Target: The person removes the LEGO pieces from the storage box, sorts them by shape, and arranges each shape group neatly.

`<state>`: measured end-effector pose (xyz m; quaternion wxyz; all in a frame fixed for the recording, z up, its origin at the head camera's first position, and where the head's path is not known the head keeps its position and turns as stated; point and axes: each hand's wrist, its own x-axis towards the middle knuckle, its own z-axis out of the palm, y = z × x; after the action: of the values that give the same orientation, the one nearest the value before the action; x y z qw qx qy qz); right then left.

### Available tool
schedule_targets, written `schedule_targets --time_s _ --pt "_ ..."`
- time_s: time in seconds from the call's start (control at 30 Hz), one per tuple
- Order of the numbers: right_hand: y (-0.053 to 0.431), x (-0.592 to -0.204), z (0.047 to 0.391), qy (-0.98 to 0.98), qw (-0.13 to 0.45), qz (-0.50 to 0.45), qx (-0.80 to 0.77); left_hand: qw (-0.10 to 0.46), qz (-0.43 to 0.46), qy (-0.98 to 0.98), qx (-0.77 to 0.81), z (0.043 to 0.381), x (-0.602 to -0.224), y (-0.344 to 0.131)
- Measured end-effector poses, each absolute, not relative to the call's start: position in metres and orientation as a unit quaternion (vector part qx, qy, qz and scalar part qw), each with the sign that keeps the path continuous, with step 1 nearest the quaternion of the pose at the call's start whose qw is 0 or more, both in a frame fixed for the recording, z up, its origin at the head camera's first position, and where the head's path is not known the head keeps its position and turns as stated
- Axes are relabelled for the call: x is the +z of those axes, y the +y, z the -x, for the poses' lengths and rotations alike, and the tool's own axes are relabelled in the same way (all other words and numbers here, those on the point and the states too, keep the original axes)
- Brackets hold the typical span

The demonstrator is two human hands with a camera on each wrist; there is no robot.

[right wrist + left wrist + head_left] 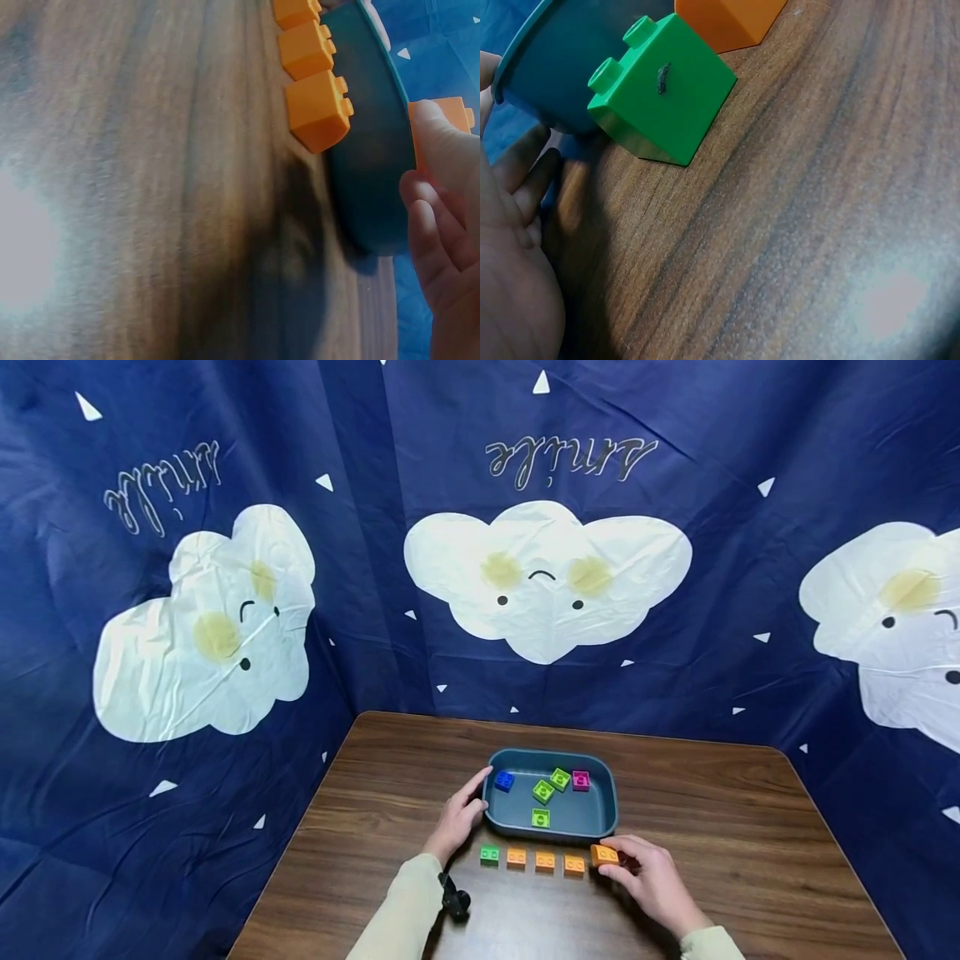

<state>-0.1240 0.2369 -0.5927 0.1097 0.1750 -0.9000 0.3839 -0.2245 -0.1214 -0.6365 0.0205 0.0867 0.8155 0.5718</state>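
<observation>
My right hand [651, 875] pinches an orange toy brick [604, 855] between thumb and fingers, off the table by the tray's near right corner. In the right wrist view, this orange brick [450, 112] is partly covered by the thumb. My left hand [454, 820] holds the left rim of a dark teal tray [551, 835]. A row stands in front of the tray: a green brick [489, 855], then three orange bricks [545, 862]. The green brick [664, 90] shows a dark mark on its side in the left wrist view.
Inside the tray lie a blue brick [504, 781], several lime bricks [541, 817] and a magenta brick [581, 780]. The wooden table [720, 810] extends to both sides. Behind it hangs a dark blue curtain [547, 693] with clouds.
</observation>
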Motion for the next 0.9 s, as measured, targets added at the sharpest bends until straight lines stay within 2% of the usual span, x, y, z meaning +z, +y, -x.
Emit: schedule_targets --time_s 0.1,0.2,0.57,0.9 --pt "0.238 -0.597 0.123 -0.897 0.135 -0.187 0.376 0.022 -0.085 0.814 0.574 0.225 -0.636 -0.121" --pt "0.238 -0.603 0.121 -0.903 0.136 -0.177 0.367 0.023 -0.083 0.814 0.574 0.225 -0.636 -0.122" --pt "0.238 -0.628 0.120 -0.918 0.096 -0.133 0.361 0.027 -0.086 0.809 0.581 0.224 -0.635 -0.121" --pt "0.239 -0.635 0.121 -0.916 0.137 -0.156 0.344 0.022 -0.086 0.801 0.591 0.226 -0.637 -0.121"
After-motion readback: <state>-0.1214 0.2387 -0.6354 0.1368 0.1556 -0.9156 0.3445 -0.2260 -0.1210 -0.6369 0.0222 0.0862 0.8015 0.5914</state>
